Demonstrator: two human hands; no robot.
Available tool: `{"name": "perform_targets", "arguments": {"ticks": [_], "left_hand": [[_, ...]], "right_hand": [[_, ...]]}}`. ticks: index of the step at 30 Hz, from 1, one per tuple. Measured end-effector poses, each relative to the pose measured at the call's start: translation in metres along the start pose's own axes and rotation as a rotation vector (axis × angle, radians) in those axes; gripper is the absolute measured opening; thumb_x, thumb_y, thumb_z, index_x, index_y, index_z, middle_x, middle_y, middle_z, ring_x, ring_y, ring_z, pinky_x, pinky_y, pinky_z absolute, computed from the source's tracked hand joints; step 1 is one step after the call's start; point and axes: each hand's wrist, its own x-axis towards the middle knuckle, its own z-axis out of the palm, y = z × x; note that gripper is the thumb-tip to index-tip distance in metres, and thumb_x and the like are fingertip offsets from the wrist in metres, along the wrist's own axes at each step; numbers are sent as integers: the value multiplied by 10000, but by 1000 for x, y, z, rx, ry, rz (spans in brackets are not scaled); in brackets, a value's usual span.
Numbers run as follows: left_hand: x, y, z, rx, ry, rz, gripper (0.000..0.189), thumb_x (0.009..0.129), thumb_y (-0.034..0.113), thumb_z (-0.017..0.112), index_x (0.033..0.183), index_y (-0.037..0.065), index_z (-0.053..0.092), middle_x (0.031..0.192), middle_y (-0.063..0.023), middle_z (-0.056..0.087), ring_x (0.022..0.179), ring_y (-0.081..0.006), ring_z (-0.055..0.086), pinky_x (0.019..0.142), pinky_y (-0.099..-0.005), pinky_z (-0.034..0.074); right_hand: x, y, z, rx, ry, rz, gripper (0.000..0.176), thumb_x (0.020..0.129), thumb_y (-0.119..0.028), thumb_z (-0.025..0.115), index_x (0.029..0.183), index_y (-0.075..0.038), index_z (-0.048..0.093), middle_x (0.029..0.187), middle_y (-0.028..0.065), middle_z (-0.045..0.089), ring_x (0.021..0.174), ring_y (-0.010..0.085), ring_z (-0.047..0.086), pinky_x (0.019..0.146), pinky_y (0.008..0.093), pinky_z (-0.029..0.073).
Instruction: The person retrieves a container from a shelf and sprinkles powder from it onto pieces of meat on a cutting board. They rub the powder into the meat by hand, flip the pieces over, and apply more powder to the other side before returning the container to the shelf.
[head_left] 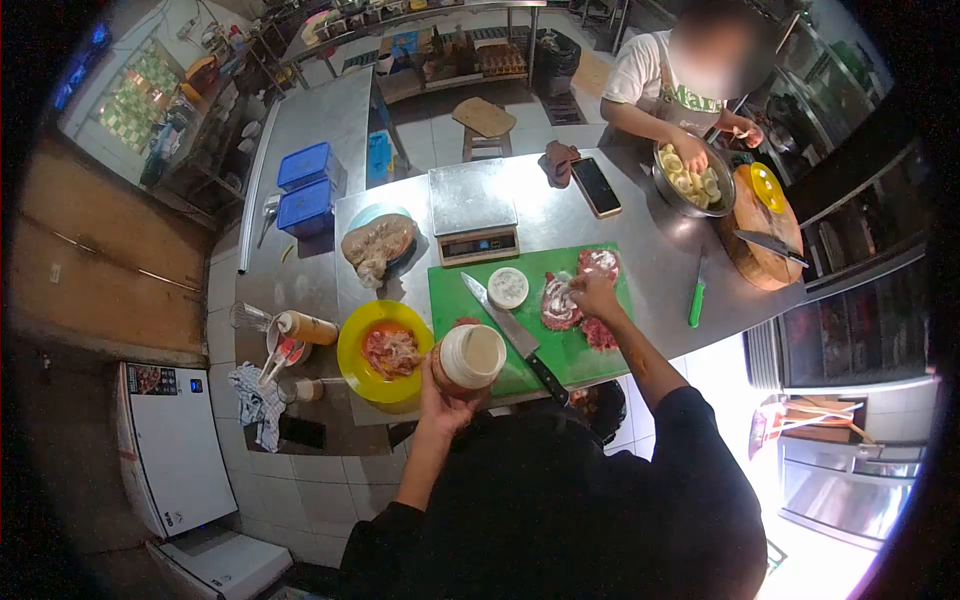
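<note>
Left hand [450, 405]: fingers wrapped around a jar [463, 376], its wide mouth uncovered and facing up; jar held at the near left edge of the green board.

Right hand [597, 298]: fingers bent downward over the meat; whether they were pinched together, or on what, could not be told.

Floured meat piece [560, 312]: directly at the right fingertips, white powder on its surface; contact could not be told.

Second meat piece [601, 260]: just beyond the right hand, also powdered.

Third meat piece [599, 336]: on the near side of the right hand, beside the wrist.

Green board [450, 285]: beneath the right hand, bearing all three pieces.

White lid [508, 288]: flat on the board, left of the right hand.

Large knife [513, 330]: on the board between the two hands, black handle toward the person.

Yellow bowl [350, 350]: just left of the left hand, containing raw meat.

Scale [474, 205]: beyond both hands, past the board.

Phone [597, 188]: beyond the right hand, well apart.

Green-handled knife [696, 300]: right of the right hand, on the steel table [655, 250].

Metal bowl [693, 208]: far right of the right hand, a co-worker's hand [690, 152] at its pale contents.
</note>
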Motion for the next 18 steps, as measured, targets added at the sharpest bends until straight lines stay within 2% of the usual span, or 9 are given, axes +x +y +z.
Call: {"name": "perform_targets", "arguments": {"ticks": [2, 4, 8, 10, 11, 14, 15, 17, 18], "left_hand": [[-1, 0, -1, 42, -28, 20, 627, 963, 634, 498, 1422, 209, 531, 1445, -89, 547, 1288, -315, 565, 1028, -550, 530], [4, 0, -5, 34, -41, 7, 639, 958, 643, 501, 1427, 209, 526, 1450, -90, 541, 1293, -318, 561, 1028, -547, 531], [12, 2, -12, 48, -55, -20, 671, 940, 664, 515, 1432, 209, 522, 1450, -93, 539, 1293, -332, 558, 1023, -547, 536], [9, 1, -8, 42, -56, -18, 673, 934, 663, 522, 1430, 208, 524, 1449, -95, 540, 1288, -333, 561, 1010, -544, 544], [9, 0, -7, 35, -59, -13, 676, 928, 663, 529, 1427, 207, 526, 1447, -97, 541, 1282, -334, 564, 998, -541, 552], [10, 0, -9, 57, -32, 11, 664, 928, 648, 543, 1419, 202, 531, 1442, -103, 541, 1268, -335, 571, 968, -548, 569], [9, 1, -7, 60, -33, 7, 664, 928, 648, 543, 1419, 202, 531, 1442, -103, 541, 1268, -335, 571, 968, -548, 569], [6, 3, -3, 22, -19, -14, 653, 933, 635, 553, 1412, 193, 535, 1451, -112, 528, 1271, -342, 569, 953, -562, 574], [7, 3, -2, 23, -19, -18, 653, 933, 635, 553, 1412, 193, 535, 1451, -112, 528, 1271, -342, 569, 953, -562, 574]], "right_hand": [[0, 10, 5, 87, -33, 10, 280, 753, -168, 688, 972, -12, 771, 876, 213, 740, 768, 291, 718, 779, 401, 571], [6, 14, 2, -24, -361, 50, 294, 752, -169, 676, 988, -21, 773, 842, 189, 739, 709, 250, 691, 724, 387, 550], [1, 0, -26, -123, -334, -1, 279, 766, -141, 683, 994, -5, 769, 823, 134, 745, 678, 199, 665, 680, 365, 527], [-6, 3, -35, 368, -183, 136, 257, 780, -116, 702, 991, 17, 765, 818, 83, 742, 712, 178, 677, 689, 348, 533], [-2, 25, -28, 561, -225, 155, 223, 803, -83, 713, 994, 16, 769, 841, 62, 747, 765, 165, 691, 702, 322, 540], [-19, 17, -65, 440, -212, 146, 236, 819, -56, 708, 1038, 1, 774, 870, 80, 757, 796, 158, 700, 730, 315, 550], [-27, -4, -87, 232, -220, 192, 251, 817, -29, 698, 1054, 8, 772, 874, 94, 758, 778, 158, 697, 722, 326, 554], [-35, 33, -73, 262, -200, 234, 265, 805, -31, 699, 1058, -7, 775, 853, 98, 758, 764, 163, 695, 710, 334, 551], [-39, 30, -76, 291, -182, 274, 280, 794, -32, 700, 1063, -21, 779, 831, 101, 757, 749, 169, 692, 698, 342, 548]]}}
